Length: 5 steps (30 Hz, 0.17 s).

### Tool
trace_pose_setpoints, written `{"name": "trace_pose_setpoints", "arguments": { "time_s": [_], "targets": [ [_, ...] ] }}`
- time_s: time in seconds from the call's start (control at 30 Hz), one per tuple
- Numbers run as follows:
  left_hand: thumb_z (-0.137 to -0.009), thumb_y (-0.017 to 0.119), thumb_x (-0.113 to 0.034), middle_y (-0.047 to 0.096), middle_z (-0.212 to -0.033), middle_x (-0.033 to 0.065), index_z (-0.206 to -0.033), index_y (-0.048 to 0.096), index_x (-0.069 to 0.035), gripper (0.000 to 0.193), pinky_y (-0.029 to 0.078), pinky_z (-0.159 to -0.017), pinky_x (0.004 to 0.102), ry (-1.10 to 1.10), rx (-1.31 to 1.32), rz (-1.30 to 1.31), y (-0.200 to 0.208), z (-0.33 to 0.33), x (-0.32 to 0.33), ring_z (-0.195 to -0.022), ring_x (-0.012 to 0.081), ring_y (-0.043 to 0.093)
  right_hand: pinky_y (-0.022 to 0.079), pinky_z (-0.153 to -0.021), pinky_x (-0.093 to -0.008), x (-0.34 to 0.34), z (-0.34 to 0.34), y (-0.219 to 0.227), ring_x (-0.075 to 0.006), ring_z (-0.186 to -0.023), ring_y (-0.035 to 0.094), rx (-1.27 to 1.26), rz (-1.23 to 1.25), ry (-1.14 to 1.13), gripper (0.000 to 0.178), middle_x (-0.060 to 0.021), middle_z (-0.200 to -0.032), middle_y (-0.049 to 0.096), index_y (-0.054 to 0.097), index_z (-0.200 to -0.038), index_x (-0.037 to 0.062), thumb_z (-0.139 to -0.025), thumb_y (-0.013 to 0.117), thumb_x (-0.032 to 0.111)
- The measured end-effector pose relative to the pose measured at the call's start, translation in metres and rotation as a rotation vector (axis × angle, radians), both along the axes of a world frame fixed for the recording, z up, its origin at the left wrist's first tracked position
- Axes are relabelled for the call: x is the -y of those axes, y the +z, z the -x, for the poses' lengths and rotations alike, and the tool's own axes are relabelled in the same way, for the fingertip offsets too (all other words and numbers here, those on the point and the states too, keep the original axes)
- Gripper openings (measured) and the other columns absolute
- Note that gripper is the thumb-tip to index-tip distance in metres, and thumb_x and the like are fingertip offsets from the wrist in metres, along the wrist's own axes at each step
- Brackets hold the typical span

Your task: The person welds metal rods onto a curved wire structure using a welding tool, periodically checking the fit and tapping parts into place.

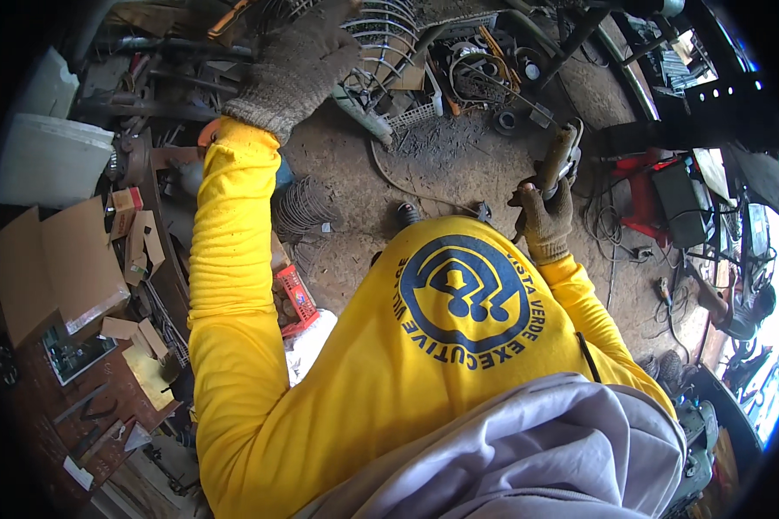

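Note:
My right hand (545, 221), in a brown knit glove, is closed around a welding electrode holder (559, 164). A thin rod (515, 99) slants from the holder toward the far left. My left hand (299, 73), also gloved, is stretched out at the far left beside a set of curved metal wire rings (385, 35). Its fingers are turned away near the picture's edge, so whether they grip anything is hidden. Below the rings, a grey metal tube (363, 112) slants down to the floor.
A crate of tools and scrap (476, 73) stands at the far middle. On the left are cardboard boxes (82, 259) and a cluttered brown table (39, 394). A wire coil (303, 208) lies near my left arm. A red and black machine (653, 199) and loose cables (610, 229) are on the right.

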<state>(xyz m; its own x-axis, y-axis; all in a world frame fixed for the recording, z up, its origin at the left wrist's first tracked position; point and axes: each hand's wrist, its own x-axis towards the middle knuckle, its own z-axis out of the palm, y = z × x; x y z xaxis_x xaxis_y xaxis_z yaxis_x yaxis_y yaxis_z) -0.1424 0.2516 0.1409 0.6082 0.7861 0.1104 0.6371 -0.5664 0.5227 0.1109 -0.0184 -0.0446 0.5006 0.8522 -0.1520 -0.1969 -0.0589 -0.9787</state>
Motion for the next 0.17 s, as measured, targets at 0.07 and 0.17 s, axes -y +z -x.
{"name": "trace_pose_setpoints", "arguments": {
  "time_s": [0.07,0.17],
  "targets": [
    [-0.091,0.069,-0.018,0.070,-0.116,0.0125,-0.147,0.045,-0.011,0.061,0.053,-0.090,0.0344,-0.057,-0.058,0.022,-0.0011,0.0041,0.0036,-0.095,0.0219,0.069,0.055,-0.072,-0.0276,-0.0001,0.0006,0.0002,-0.0141,-0.079,0.065,0.002,-0.016,0.026,0.043,-0.0065,-0.093,0.065,0.050,-0.129,0.0009,-0.093,0.070,0.014],
    [-0.093,0.068,-0.024,0.063,-0.135,0.0196,-0.147,0.047,-0.013,0.060,0.052,-0.095,0.0402,-0.169,-0.301,-0.261,-0.0078,0.0047,0.0029,-0.105,0.0273,0.070,0.057,-0.077,-0.0291,-0.0009,0.0033,0.0044,-0.0141,-0.081,0.065,0.033,0.004,0.037,0.049,-0.0071,-0.094,0.065,0.048,-0.134,0.0005,-0.093,0.070,0.014]
  ]
}}
